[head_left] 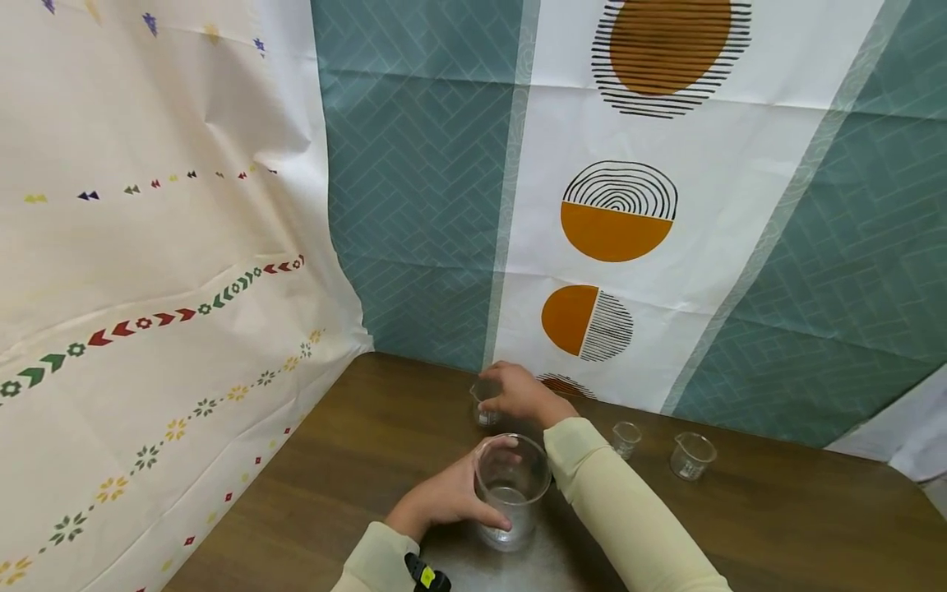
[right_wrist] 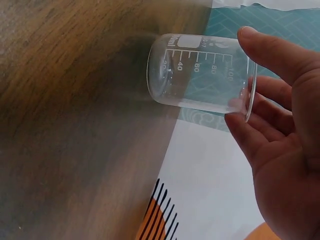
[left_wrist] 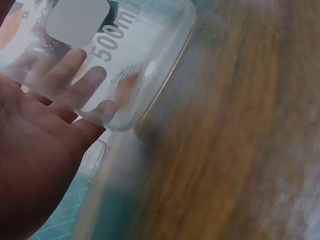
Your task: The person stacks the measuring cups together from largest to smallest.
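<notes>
My left hand [head_left: 453,492] grips a large clear glass beaker [head_left: 510,498] near the front middle of the table, fingers and thumb around its side. In the left wrist view this beaker [left_wrist: 150,55] carries a "500ml" print. Farther back, my right hand [head_left: 521,395] holds a smaller glass beaker [head_left: 485,411] by its rim. The right wrist view shows that small beaker [right_wrist: 200,72] with white graduations up to 100, thumb on one side and fingers on the other. Both beakers look empty. Whether the small beaker's base touches the table, I cannot tell.
Two more small beakers stand right of my right forearm, a tiny one [head_left: 625,440] and a wider one [head_left: 693,457]. A patterned cloth [head_left: 414,205] hangs behind the brown wooden table [head_left: 325,469], and a cream cloth [head_left: 148,271] covers the left side.
</notes>
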A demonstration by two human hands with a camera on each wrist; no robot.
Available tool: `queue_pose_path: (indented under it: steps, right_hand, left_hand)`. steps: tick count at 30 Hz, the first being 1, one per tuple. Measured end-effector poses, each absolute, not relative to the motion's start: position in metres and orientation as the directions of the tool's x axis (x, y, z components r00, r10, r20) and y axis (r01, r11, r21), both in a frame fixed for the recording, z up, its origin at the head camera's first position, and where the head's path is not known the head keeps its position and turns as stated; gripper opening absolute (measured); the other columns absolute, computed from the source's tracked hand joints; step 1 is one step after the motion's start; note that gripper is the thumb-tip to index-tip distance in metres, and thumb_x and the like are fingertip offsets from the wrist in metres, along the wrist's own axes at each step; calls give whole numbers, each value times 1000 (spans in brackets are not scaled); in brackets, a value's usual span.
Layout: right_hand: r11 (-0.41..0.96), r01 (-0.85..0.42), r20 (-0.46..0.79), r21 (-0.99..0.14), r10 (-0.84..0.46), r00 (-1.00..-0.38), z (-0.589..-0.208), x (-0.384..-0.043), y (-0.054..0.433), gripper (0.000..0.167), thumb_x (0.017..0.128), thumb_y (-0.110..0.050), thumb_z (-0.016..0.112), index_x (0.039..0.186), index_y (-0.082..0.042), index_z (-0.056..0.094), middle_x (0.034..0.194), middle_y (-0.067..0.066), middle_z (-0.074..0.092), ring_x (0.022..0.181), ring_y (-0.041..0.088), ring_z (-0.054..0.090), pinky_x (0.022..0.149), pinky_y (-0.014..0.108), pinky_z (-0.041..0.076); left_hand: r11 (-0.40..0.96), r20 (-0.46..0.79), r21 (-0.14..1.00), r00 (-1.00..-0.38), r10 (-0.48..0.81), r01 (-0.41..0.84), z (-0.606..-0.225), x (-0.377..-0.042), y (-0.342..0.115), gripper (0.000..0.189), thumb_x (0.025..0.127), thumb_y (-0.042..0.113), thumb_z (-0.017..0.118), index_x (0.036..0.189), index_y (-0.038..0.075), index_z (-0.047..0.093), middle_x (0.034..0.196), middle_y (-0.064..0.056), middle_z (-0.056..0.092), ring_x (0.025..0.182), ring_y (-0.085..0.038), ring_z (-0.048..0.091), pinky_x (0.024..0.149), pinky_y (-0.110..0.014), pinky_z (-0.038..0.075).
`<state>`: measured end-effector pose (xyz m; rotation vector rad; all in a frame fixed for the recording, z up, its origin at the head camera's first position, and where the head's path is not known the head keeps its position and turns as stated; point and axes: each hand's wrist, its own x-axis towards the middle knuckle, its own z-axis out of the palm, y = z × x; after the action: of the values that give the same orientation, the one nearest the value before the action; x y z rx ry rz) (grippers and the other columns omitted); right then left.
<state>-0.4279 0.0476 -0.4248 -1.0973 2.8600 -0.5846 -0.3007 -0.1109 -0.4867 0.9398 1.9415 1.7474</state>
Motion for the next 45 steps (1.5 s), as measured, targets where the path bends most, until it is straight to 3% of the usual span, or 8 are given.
queue_pose_path:
  steps: [16, 28, 38, 45]
  right_hand:
    - [685, -647, 122, -335, -650, -750, -410, -418, 58, 57, 83, -30, 76, 130, -2, 60, 125, 13, 60, 113, 28, 58, 97, 41, 48]
    - [702, -636, 151, -321, -625, -766, -393, -406, 71, 56, 81, -34, 78, 127, -7, 63, 119, 7, 63, 100, 20, 62, 87, 36, 52]
    - [723, -622, 155, -300, -607, -780, -378, -398, 80, 56, 80, -38, 78, 125, -10, 65, 116, 4, 65, 93, 14, 61, 85, 33, 53]
    - [713, -618, 156, -330, -605, -781, -366, -385, 89, 54, 80, -36, 79, 124, -8, 65, 115, 8, 66, 93, 18, 61, 85, 36, 53]
  left_hand:
    - [53, 175, 958, -717, 675, 283, -491, -301, -113, 91, 74, 19, 85, 145, 27, 29, 144, -3, 47, 135, -19, 43, 106, -28, 40]
    - [87, 150, 957, -730, 667, 277, -490, -299, -113, 90, 74, 19, 85, 144, 29, 29, 143, -1, 48, 134, -14, 45, 106, -25, 39]
    - [87, 177, 947, -728, 662, 309, -490, -301, -112, 89, 75, 18, 85, 145, 23, 30, 143, -7, 49, 134, -26, 45, 107, -32, 40]
    - [80, 175, 951, -731, 659, 299, -492, -301, -109, 90, 74, 17, 85, 144, 20, 30, 144, -8, 49, 136, -27, 43, 107, -29, 39]
